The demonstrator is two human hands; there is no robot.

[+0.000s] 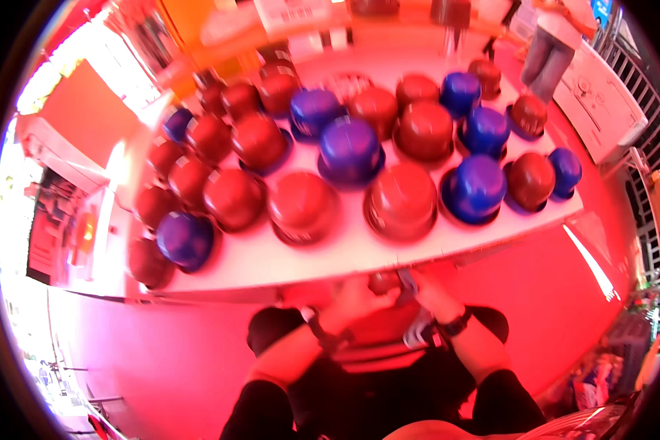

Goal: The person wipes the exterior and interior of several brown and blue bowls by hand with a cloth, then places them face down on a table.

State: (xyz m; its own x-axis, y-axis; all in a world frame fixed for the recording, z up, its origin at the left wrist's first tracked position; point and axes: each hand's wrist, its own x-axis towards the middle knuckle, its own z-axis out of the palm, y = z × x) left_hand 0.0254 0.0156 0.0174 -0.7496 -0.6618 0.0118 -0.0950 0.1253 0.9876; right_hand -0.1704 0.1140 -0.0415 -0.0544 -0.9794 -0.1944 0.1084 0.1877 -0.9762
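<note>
My left hand (357,300) is below the table's near edge, its fingers around a small dark red rounded object (384,282). Beside it, my right hand (421,286) holds a greyish item (407,281) against or close to that object; blur hides what it is. Above both hands, rows of glossy round-topped caps or helmets stand on the white table (341,261). A red one (401,201) and another red one (302,206) are nearest, with a blue one (476,187) to their right.
A dark blue cap or helmet (184,239) stands near the left corner. Beyond the table's right end, a person (555,44) stands near a white panel (602,99). Metal railings (646,99) run along the right side. An orange chair-like thing (88,110) is at the left.
</note>
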